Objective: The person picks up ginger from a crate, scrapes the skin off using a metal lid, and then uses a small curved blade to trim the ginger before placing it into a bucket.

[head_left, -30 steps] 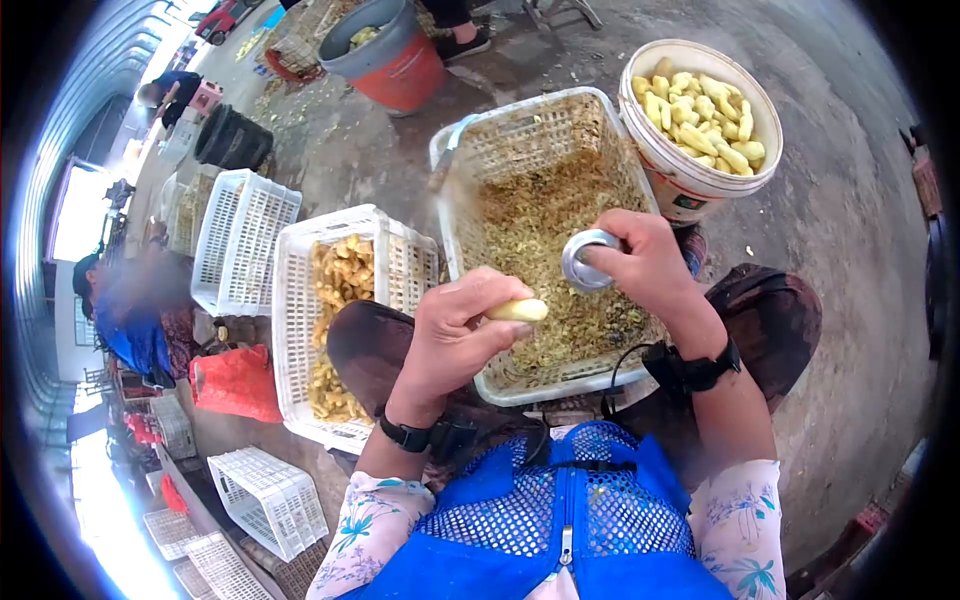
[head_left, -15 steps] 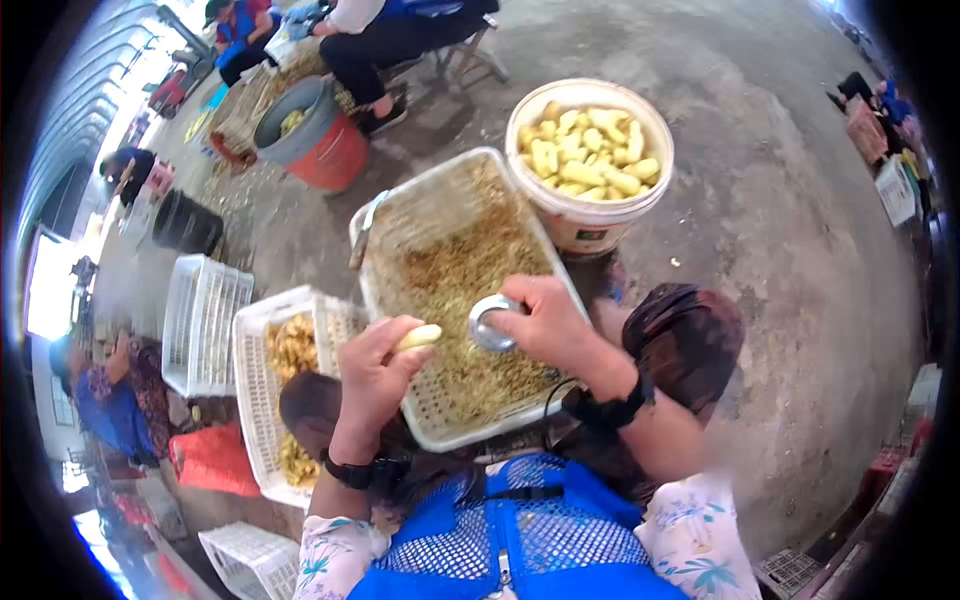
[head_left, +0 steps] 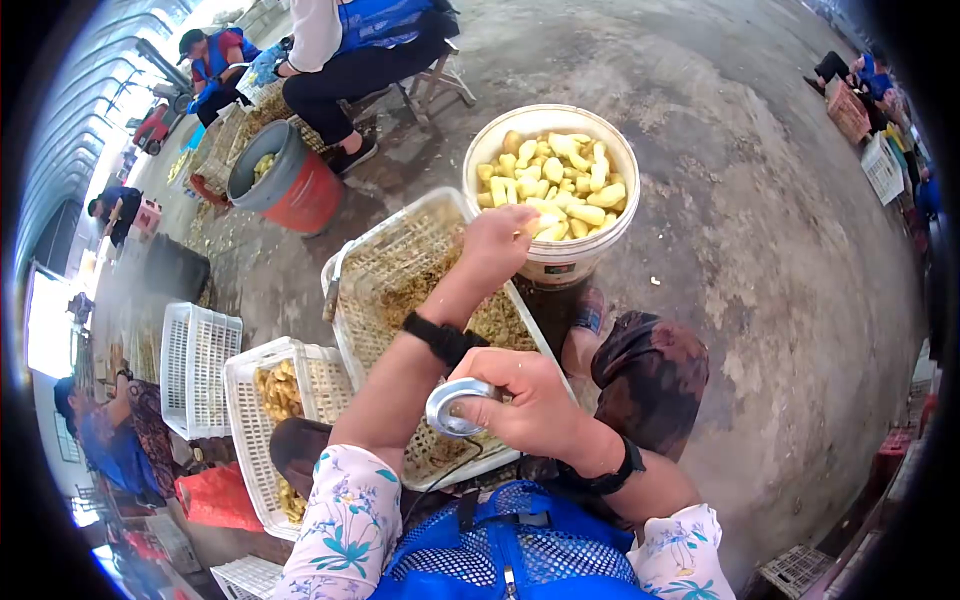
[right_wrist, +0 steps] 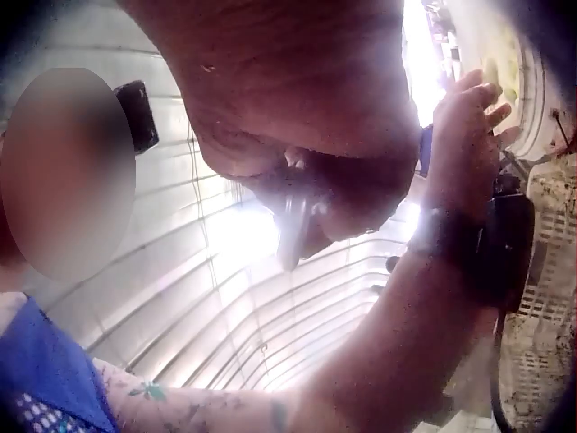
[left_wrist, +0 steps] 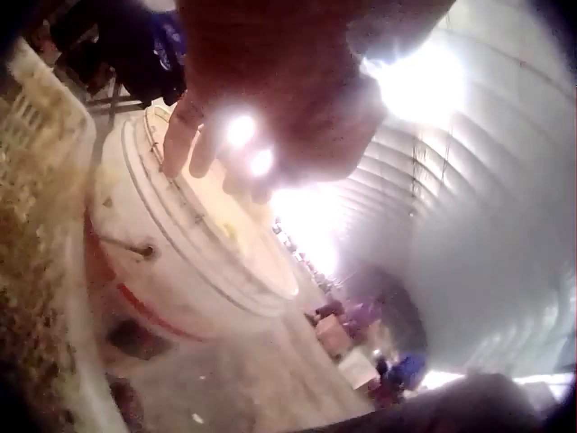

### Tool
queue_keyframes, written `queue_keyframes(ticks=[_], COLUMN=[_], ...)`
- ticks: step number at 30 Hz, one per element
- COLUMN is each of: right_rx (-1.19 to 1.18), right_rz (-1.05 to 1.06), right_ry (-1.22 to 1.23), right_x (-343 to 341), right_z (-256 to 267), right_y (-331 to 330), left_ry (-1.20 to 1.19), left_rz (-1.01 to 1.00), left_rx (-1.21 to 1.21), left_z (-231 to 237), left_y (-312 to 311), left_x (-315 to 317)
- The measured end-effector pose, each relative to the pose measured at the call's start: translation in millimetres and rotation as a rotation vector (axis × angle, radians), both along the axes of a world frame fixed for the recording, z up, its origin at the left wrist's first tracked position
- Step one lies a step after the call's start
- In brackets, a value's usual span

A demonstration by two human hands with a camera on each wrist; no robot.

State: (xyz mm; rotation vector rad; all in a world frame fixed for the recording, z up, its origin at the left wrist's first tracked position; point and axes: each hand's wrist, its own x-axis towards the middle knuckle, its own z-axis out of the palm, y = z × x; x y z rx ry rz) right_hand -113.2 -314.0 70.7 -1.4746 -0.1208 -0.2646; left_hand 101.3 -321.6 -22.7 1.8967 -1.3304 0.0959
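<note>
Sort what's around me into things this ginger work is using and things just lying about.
Apparently in use:
round metal tool, in the right hand
white bucket of peeled ginger, left hand at its rim
peelings crate
unpeeled ginger

Probably just lying about:
red sack
white crate beside the ginger crate
black bucket

And it's bright silver on the ring tool [head_left: 437,408] at the right fingers [head_left: 488,362]! Pale yellow pieces [head_left: 560,185] beside the left fingers [head_left: 514,216], the bucket [head_left: 600,246] off-white. Below, a blue mesh vest [head_left: 540,553], pale sleeves [head_left: 345,515] flowered teal and violet, dark trousers [head_left: 655,365] blotched reddish-brown!
</note>
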Motion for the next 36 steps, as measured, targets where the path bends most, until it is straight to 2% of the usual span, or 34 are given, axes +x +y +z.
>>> queue_keyframes(ticks=[2,3,7,8,11,12,14,16,17,18,19,20,21,23,24,25,27,28,30,31,34,35,36], right_rx=[0.011,0.013,-0.056,-0.072,-0.21,-0.215,-0.192,-0.169,-0.166,-0.154,-0.154,-0.131,-0.138,-0.14,-0.134,-0.139,-0.174,-0.197,-0.226,-0.229,-0.261,-0.277,-0.291], right_rz=[-0.015,-0.036,-0.037,-0.007,-0.034,-0.035,-0.048,-0.072,-0.077,-0.097,-0.136,-0.119,-0.13,-0.096,-0.096,-0.092,-0.091,-0.096,-0.102,-0.102,-0.114,-0.106,-0.099], right_ry=[-0.017,-0.024,0.038,0.08,0.199,0.245,0.308,0.373,0.406,0.438,0.395,0.442,0.463,0.494,0.511,0.523,0.548,0.564,0.586,0.589,0.588,0.593,0.595], right_x=[2,2,4,4,6,8,13,21,25,30,32,35,38,45,46,49,53,54,57,60,66,68,70], right_z=[0,1,0,2,0,-1,-8,-9,-9,-43,-48,-56,-60,-63,-67,-72,-71,-71,-69,-68,-66,-67,-67], right_y=[2,4,8,10,21,26,39,52,57,43,47,44,47,48,47,48,54,57,62,66,87,92,96], left_ry=[0.034,0.095,0.261,0.251,0.114,0.201,0.502,0.67,0.755,0.833,0.914,0.766,0.699,0.951,1.265,1.054,0.821,0.806,0.705,0.62,0.804,1.12,1.435], left_rz=[-0.047,-0.015,0.198,0.217,0.459,0.579,0.76,0.906,0.954,0.986,1.008,0.978,0.978,1.093,1.192,1.08,0.963,0.968,0.913,0.866,1.12,1.254,1.369], left_rx=[0.14,0.106,0.051,0.267,0.082,0.117,-0.02,-0.219,-0.311,-0.395,-0.427,-0.403,-0.251,-0.254,-0.421,-0.089,0.448,0.68,0.904,0.896,0.479,0.357,0.22], left_z=[-9,-6,15,56,74,94,109,109,96,50,25,-14,-51,-90,-102,-156,-239,-261,-305,-316,-323,-279,-255], left_y=[3,12,110,141,253,292,378,454,493,509,540,567,595,608,604,622,642,633,627,624,609,595,587], left_x=[8,9,31,37,55,49,41,21,14,12,4,-4,-12,-28,-35,-34,-33,-25,-19,-16,-7,8,19])
